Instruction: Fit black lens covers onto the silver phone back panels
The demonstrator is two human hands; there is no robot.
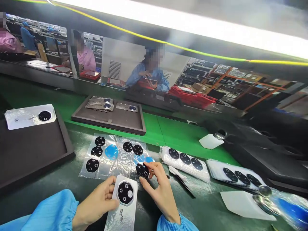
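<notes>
My left hand [97, 200] is wrapped around the edge of a silver phone back cover [126, 211] with dark lettering and a black octagonal camera area at its upper end. Just right of the cover's top, my right hand [160, 186] pinches a black octagonal sticker [141, 170] between thumb and fingers. Beneath and beyond it lie clear plastic sheets [108, 166], bearing several more black octagonal stickers [92, 165] and a round blue film [111, 152]. Whether the held sticker is fully off its sheet I cannot tell.
A dark tray [137, 126] with several phone covers stands at the back. Another tray [29, 160] at left carries one cover [24, 118]. Stacked sticker sheets [204, 171], a black pen-like tool [185, 186] and white cards [240, 205] lie right. A co-worker [149, 73] sits opposite.
</notes>
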